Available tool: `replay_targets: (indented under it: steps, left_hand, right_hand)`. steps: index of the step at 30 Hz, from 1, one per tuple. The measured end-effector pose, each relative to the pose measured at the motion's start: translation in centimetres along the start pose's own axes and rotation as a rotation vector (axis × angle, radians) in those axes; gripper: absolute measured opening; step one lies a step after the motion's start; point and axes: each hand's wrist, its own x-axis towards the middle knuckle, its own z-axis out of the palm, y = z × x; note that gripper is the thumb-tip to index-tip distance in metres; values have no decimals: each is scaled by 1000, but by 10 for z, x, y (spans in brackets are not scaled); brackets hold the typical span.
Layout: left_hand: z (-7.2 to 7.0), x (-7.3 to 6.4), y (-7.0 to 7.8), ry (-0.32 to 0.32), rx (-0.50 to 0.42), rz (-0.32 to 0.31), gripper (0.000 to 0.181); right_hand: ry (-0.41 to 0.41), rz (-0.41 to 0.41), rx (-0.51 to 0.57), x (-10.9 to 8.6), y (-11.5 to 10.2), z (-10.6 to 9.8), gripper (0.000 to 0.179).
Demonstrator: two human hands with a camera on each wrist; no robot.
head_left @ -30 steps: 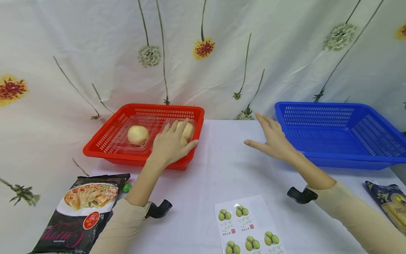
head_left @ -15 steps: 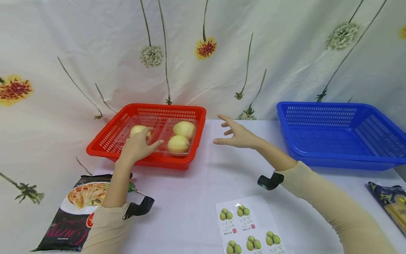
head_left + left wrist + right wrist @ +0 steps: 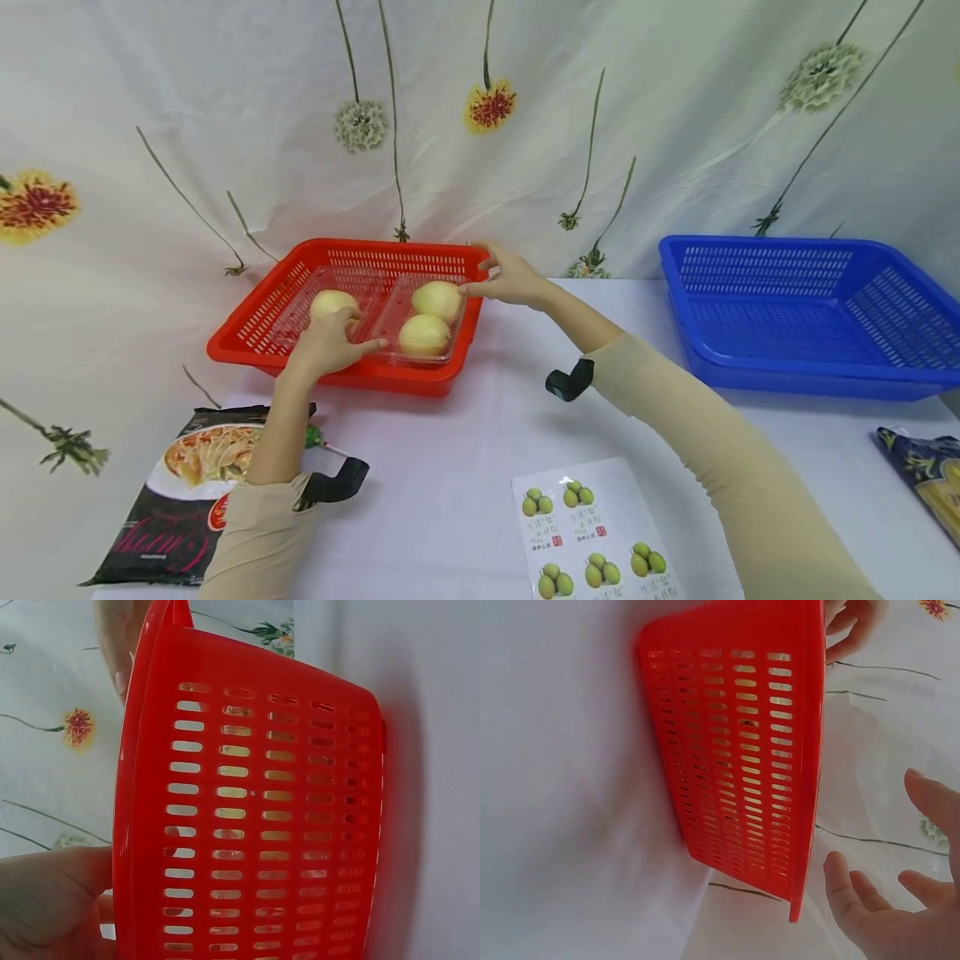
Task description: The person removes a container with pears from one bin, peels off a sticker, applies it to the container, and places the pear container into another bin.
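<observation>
A red slotted basket [image 3: 273, 358] holds two clear plastic trays with pale yellow, onion-like round things. One round thing [image 3: 330, 303] lies in the left tray, and two more [image 3: 424, 336] are in the right tray [image 3: 390, 321]. My left hand [image 3: 321, 343] is over the basket's front side, close to the left round thing, with thumb and fingers spread apart. In the left wrist view, its fingers are partly hidden behind the basket rim. My right hand [image 3: 512, 279] reaches over the basket's right rim, fingers spread and nothing in its grasp; its thumb overlaps the right tray's edge.
A blue slotted basket [image 3: 795, 379] stands at the right. A black noodle packet [image 3: 165, 533] and a green-headed lollipop [image 3: 313, 436] lie at front left. A sheet with printed green fruits [image 3: 592, 533] lies in front, a dark blue-and-gold packet [image 3: 930, 483] far right.
My left hand has shifted left, from above the right tray to near the left one, then held still. The right hand has moved left from beside the blue basket to the red basket's rim.
</observation>
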Motion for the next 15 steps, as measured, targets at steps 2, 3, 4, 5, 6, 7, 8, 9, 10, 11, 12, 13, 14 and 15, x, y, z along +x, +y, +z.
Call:
replay_targets:
  steps: [2, 3, 4, 5, 6, 7, 8, 9, 10, 11, 12, 13, 14, 15]
  left_hand:
    - [1, 0, 2, -16, -1, -17, 71]
    - [2, 0, 3, -24, -2, -24, 72]
    - [3, 1, 3, -32, -4, -29, 73]
    - [4, 2, 3, -37, -4, -30, 73]
    - [4, 2, 3, -42, -1, -26, 74]
    - [5, 3, 4, -45, 4, -19, 73]
    - [6, 4, 4, -48, 8, -11, 73]
    - [7, 5, 4, -50, 13, -1, 73]
    - [8, 6, 5, -51, 18, 8, 73]
    - [8, 7, 6, -52, 26, 16, 73]
    - [9, 7, 6, -54, 30, 21, 73]
    - [9, 8, 7, -57, 32, 22, 74]
    - [9, 8, 8, -61, 34, 21, 74]
    - [9, 9, 8, -64, 34, 20, 74]
  right_hand:
    - [17, 7, -9, 9, -3, 1, 72]
    - [23, 7, -14, 13, -4, 2, 69]
    - [28, 5, -30, 17, -4, 2, 67]
    - [31, 4, -41, 21, -5, 3, 64]
    - [31, 5, -49, 24, -6, 4, 61]
    - [33, 5, -58, 28, -6, 5, 58]
    - [33, 6, -66, 31, -7, 5, 56]
    - [34, 11, -78, 34, -7, 6, 56]
    - [34, 15, -94, 37, -7, 7, 55]
    - [34, 19, -108, 40, -7, 8, 55]
    - [35, 21, -128, 42, -8, 9, 54]
    - [33, 23, -151, 45, -8, 11, 54]
    - [28, 23, -172, 47, -9, 12, 54]
    - [20, 20, -192, 49, -11, 13, 54]
